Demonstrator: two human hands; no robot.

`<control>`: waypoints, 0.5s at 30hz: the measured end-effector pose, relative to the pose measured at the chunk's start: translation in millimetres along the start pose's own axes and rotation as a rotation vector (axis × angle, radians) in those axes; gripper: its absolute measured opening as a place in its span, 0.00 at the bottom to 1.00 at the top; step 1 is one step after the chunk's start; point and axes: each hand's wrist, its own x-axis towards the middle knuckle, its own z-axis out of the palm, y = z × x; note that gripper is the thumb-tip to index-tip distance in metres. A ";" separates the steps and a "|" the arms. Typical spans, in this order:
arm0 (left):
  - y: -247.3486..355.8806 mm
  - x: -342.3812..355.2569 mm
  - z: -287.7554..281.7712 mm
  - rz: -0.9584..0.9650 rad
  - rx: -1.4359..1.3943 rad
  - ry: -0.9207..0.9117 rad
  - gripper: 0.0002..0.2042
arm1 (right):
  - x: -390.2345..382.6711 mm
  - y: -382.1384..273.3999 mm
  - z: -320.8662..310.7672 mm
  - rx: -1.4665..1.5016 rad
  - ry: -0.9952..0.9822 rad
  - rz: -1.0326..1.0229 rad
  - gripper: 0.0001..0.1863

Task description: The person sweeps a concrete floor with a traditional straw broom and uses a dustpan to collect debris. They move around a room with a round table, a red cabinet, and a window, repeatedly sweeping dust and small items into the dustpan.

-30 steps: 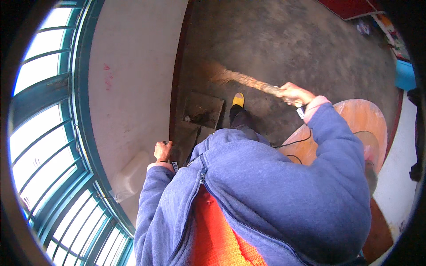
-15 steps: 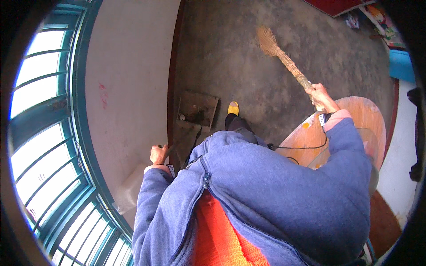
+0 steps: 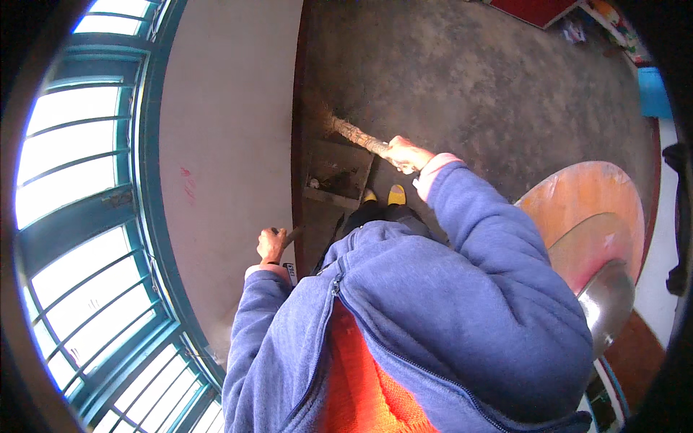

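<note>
My right hand is closed around the handle of a straw broom. The broom slants to the left, its bristle end low by the wall's base and blurred. Just below that end, a shallow box-like dustpan lies on the floor with dark debris in it, in front of my feet. My left hand is closed around a stick-like dustpan handle beside the wall. How this handle meets the pan cannot be made out.
At my left runs a white wall with a barred, teal-framed window. A round wooden table stands at the right, with a metal bowl near it. Concrete floor stretches ahead; a red item lies far right.
My right hand has swung the broom from the far right over to the left, beside the dustpan. A second yellow-toed shoe now shows. My left hand keeps its grip.
</note>
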 end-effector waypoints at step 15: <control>42.5 80.0 -30.2 0.247 -0.099 0.020 0.18 | -77.8 112.1 -126.0 0.291 0.522 0.167 0.13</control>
